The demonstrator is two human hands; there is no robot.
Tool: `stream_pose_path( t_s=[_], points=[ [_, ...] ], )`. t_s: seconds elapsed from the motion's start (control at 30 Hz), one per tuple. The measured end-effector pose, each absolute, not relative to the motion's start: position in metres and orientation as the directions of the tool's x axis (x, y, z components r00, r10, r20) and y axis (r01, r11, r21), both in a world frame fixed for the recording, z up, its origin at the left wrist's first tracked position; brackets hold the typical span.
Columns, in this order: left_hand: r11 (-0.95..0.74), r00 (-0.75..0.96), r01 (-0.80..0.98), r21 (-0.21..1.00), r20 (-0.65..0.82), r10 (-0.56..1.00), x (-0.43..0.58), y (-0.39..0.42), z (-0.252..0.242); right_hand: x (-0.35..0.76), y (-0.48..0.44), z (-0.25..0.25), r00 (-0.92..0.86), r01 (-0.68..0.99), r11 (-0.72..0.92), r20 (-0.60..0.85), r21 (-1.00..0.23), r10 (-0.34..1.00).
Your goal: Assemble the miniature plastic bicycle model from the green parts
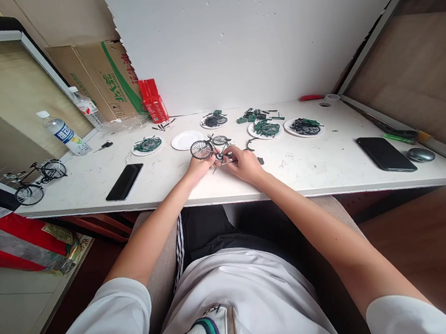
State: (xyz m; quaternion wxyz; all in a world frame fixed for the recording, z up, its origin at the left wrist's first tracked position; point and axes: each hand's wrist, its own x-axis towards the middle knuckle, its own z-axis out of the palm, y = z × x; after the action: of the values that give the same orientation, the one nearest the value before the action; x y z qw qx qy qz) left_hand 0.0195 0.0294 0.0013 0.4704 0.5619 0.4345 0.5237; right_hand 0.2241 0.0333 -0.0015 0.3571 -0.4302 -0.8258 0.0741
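A small model bicycle [209, 148] with dark spoked wheels lies at the middle of the white table [312, 167]. My left hand [198, 165] is closed on its frame just under the near wheel. My right hand [243, 163] pinches a small part at the bicycle's middle, fingers pressed together. Several white paper plates with green and black model parts stand behind it, one of them [266, 128] just past my right hand. An empty plate [187, 139] sits behind my left hand.
A finished model bicycle [37, 180] stands at the table's left end beside a water bottle [65, 134]. A black phone [124, 182] lies to the left, another phone [385, 153] and a mouse [420, 154] to the right. A red box [154, 102] and a cardboard carton [102, 79] stand at the back.
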Motion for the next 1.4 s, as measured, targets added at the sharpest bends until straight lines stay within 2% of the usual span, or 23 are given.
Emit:
stream_pose_path(
  t_s=[0.9,1.4],
  points=[
    [-0.135,0.058,0.007,0.991,0.134,0.989,0.022,0.031,0.002,0.222,0.03,0.005,-0.418,0.673,0.569,0.392,-0.472,0.82],
    [-0.196,0.076,0.087,0.977,0.19,0.979,0.022,0.035,-0.008,0.222,0.031,0.002,-0.443,0.697,0.583,0.388,-0.418,0.808]
  ],
)
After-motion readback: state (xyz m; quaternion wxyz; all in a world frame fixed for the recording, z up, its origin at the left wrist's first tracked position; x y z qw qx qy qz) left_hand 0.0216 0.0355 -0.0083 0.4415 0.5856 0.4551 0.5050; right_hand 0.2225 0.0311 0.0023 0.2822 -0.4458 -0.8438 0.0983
